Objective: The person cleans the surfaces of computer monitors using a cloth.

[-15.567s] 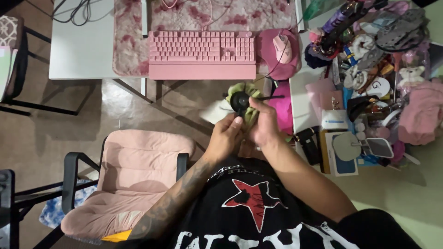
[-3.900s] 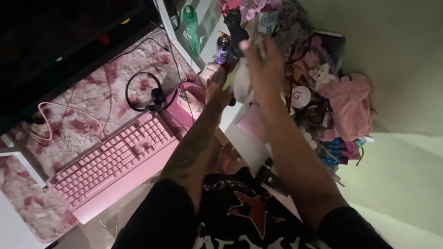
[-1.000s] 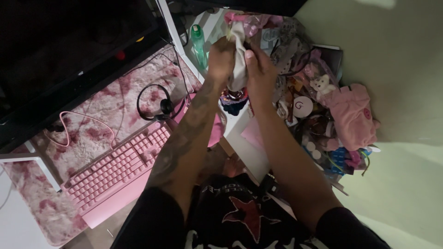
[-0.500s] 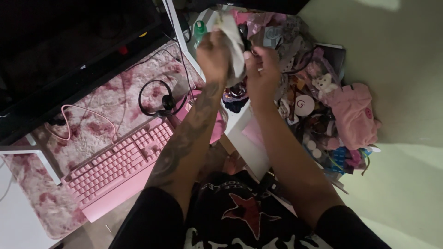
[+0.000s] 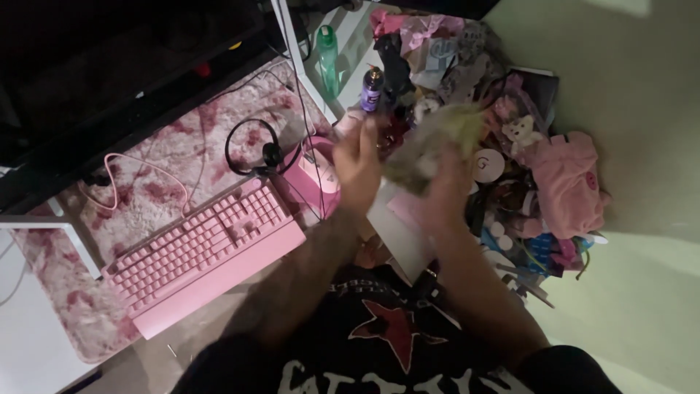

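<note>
Both hands are motion-blurred over the edge of a cluttered white side table [image 5: 397,233]. My right hand [image 5: 446,191] grips a crumpled pale green-white cloth [image 5: 432,140], which rises from it toward the clutter. My left hand [image 5: 357,162] is just left of the cloth, fingers raised and apart, with nothing clearly in it. A purple spray can [image 5: 372,80] and a green bottle [image 5: 328,55] stand beyond the hands.
A black headset [image 5: 251,146] lies on a pink fluffy mat [image 5: 153,175] behind a pink keyboard [image 5: 204,248]. A pink mouse [image 5: 321,164] sits beside the left hand. Pink fabric [image 5: 572,182], a small white teddy [image 5: 519,131] and mixed clutter fill the right side. A dark monitor [image 5: 109,66] is at top left.
Both hands dropped from high over the table's back down toward me. The cloth went from the left hand to the right, and the spray can and bottle are uncovered.
</note>
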